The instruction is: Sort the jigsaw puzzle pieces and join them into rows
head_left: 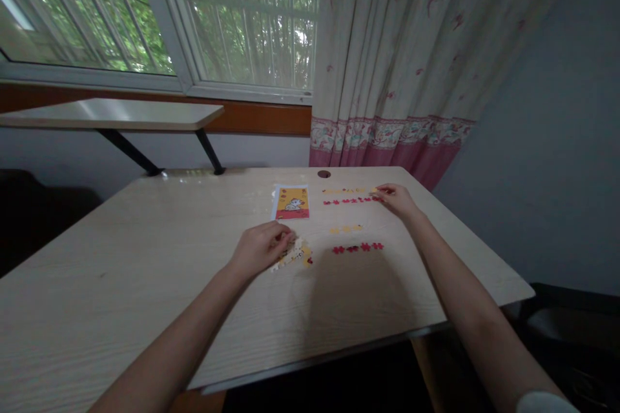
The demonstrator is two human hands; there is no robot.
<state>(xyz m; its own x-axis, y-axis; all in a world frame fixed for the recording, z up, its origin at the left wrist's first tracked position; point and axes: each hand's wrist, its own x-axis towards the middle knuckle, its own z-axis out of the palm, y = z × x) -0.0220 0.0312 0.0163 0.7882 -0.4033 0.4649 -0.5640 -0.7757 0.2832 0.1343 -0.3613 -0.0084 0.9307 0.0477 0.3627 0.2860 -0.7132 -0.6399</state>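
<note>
My right hand reaches to the right end of the far rows, its fingers pinched on a yellow puzzle piece. Beside it run a row of yellow puzzle pieces and, just nearer, a row of red puzzle pieces. Closer to me lie a short yellow row and a short red row. At the left edge of a loose pile of puzzle pieces rests my left hand, fingers curled together; whatever they hold is hidden. Behind the pile lies a picture card with a white animal.
The pale wooden table has a cable hole near its back edge. A raised shelf on black legs stands at the back left. Behind are a barred window and a patterned curtain; a dark chair is at right.
</note>
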